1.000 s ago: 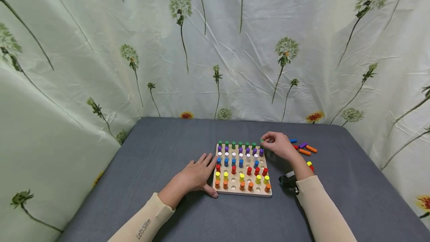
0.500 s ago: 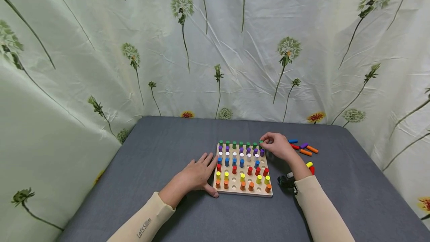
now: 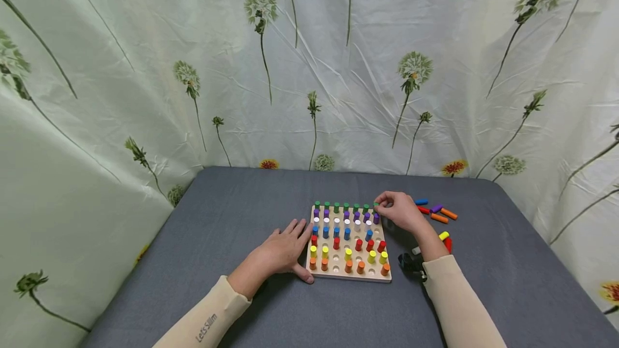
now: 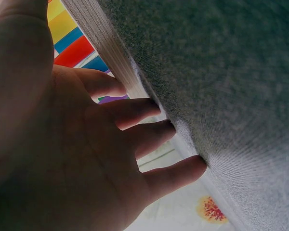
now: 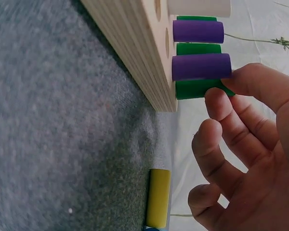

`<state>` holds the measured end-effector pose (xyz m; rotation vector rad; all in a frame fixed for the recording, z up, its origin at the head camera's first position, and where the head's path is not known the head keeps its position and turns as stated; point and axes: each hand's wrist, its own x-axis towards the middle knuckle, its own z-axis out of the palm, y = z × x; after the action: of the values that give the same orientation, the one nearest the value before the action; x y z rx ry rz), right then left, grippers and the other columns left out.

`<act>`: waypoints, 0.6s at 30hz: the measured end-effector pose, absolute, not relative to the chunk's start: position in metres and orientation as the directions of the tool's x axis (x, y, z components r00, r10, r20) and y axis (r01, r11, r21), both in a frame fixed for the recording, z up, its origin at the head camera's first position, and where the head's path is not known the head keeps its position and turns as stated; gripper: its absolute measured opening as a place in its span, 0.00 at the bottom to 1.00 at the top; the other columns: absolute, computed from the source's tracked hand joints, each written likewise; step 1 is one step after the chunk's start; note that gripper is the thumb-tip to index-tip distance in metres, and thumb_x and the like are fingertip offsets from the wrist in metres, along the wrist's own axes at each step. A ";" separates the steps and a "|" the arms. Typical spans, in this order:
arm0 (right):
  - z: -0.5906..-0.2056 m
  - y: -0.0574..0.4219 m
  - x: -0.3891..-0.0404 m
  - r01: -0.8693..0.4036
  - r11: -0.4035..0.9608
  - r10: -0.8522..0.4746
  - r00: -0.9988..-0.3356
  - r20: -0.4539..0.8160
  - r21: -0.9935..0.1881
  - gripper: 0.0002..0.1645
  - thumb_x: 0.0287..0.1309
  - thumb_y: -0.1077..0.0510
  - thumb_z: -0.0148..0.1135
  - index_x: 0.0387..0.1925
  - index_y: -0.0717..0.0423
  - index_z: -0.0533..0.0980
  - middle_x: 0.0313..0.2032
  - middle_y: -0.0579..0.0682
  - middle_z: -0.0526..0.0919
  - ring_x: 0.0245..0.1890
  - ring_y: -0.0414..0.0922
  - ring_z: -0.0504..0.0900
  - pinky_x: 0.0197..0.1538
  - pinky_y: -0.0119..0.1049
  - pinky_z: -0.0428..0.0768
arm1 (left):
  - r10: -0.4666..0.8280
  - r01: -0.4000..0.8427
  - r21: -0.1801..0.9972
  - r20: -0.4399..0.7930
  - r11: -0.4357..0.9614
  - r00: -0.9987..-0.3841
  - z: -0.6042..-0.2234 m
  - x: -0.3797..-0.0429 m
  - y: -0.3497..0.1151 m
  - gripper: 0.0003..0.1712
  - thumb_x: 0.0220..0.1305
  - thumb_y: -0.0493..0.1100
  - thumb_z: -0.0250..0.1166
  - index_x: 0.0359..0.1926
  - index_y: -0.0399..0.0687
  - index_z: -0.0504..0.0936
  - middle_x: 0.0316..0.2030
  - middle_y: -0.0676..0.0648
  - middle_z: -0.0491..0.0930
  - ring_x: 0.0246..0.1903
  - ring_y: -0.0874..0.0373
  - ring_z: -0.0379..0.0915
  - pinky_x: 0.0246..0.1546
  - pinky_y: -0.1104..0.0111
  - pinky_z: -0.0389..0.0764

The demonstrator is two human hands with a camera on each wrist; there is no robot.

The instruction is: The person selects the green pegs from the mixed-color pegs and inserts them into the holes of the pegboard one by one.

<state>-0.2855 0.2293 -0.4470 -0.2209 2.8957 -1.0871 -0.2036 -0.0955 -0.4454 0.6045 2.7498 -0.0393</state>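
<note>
A wooden pegboard (image 3: 342, 277) lies on the table, with rows of coloured pegs standing in its holes. At its far right corner my right hand (image 3: 401, 211) pinches the top of a green peg (image 5: 191, 90) between thumb and fingertips. The right wrist view has that peg's lower end against the board, beside a purple peg (image 5: 201, 66). My left hand (image 3: 282, 251) rests spread along the board's left edge, its thumb near the front left corner. In the left wrist view its fingers (image 4: 178, 180) are apart and fairly straight, with fingertips on the grey cloth.
Loose pegs lie right of the board, among them a blue one (image 3: 422, 202), a purple one (image 3: 436, 208) and an orange one (image 3: 439, 218). Nearer are a yellow peg (image 3: 444, 236) and a red peg (image 3: 448, 245). A black device (image 3: 410, 263) is at my right wrist.
My right wrist has shifted slightly left, showing more of the loose pegs beyond it. Its fingertips stay at the green peg, and my left hand has kept its place.
</note>
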 end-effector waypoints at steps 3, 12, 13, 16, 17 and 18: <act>-0.446 0.228 -0.284 -0.122 0.741 -0.148 -0.989 0.016 -0.660 0.12 0.70 0.56 0.66 0.49 0.59 0.84 0.41 0.55 0.86 0.41 0.49 0.81 0.39 0.37 0.77 | 0.400 0.410 0.039 -0.324 0.911 -0.857 -0.445 -0.204 -0.095 0.77 0.48 0.81 0.74 0.87 0.52 0.48 0.86 0.43 0.50 0.85 0.46 0.46 0.77 0.41 0.65; -0.448 0.228 -0.284 -0.111 0.739 -0.149 -0.989 0.000 -0.664 0.13 0.70 0.56 0.66 0.49 0.60 0.83 0.42 0.57 0.86 0.41 0.50 0.81 0.38 0.36 0.76 | 0.405 0.415 0.037 -0.313 0.909 -0.859 -0.446 -0.203 -0.095 0.77 0.47 0.81 0.74 0.87 0.52 0.49 0.86 0.44 0.51 0.85 0.46 0.47 0.77 0.42 0.66; -0.449 0.228 -0.284 -0.113 0.738 -0.152 -0.988 0.000 -0.665 0.13 0.71 0.56 0.66 0.49 0.60 0.83 0.42 0.57 0.86 0.41 0.51 0.81 0.38 0.36 0.76 | 0.405 0.415 0.037 -0.312 0.909 -0.859 -0.446 -0.203 -0.095 0.77 0.47 0.81 0.74 0.87 0.52 0.49 0.86 0.43 0.51 0.85 0.46 0.47 0.77 0.42 0.66; -0.449 0.231 -0.284 -0.124 0.738 -0.167 -0.986 -0.002 -0.664 0.13 0.72 0.55 0.66 0.50 0.61 0.83 0.42 0.58 0.86 0.41 0.50 0.81 0.37 0.37 0.76 | 0.405 0.416 0.034 -0.310 0.909 -0.860 -0.446 -0.203 -0.095 0.77 0.47 0.81 0.74 0.86 0.52 0.49 0.86 0.43 0.51 0.85 0.46 0.48 0.77 0.41 0.66; -0.449 0.232 -0.284 -0.121 0.736 -0.169 -0.986 -0.008 -0.666 0.13 0.72 0.56 0.66 0.50 0.61 0.83 0.43 0.57 0.87 0.40 0.49 0.82 0.38 0.37 0.77 | 0.405 0.416 0.032 -0.309 0.909 -0.860 -0.446 -0.203 -0.095 0.77 0.47 0.81 0.74 0.86 0.52 0.49 0.86 0.43 0.51 0.85 0.46 0.48 0.77 0.41 0.66; -0.450 0.232 -0.284 -0.120 0.735 -0.172 -0.985 -0.013 -0.668 0.13 0.72 0.56 0.66 0.50 0.61 0.83 0.43 0.57 0.87 0.40 0.48 0.82 0.38 0.37 0.78 | 0.405 0.416 0.030 -0.309 0.909 -0.861 -0.446 -0.203 -0.095 0.77 0.47 0.81 0.74 0.86 0.52 0.49 0.86 0.43 0.51 0.85 0.46 0.48 0.77 0.41 0.66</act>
<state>-0.2842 0.2324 -0.4499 -0.2411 2.8570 -1.0920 -0.2030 -0.0950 -0.4458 0.6092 2.7612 -0.0535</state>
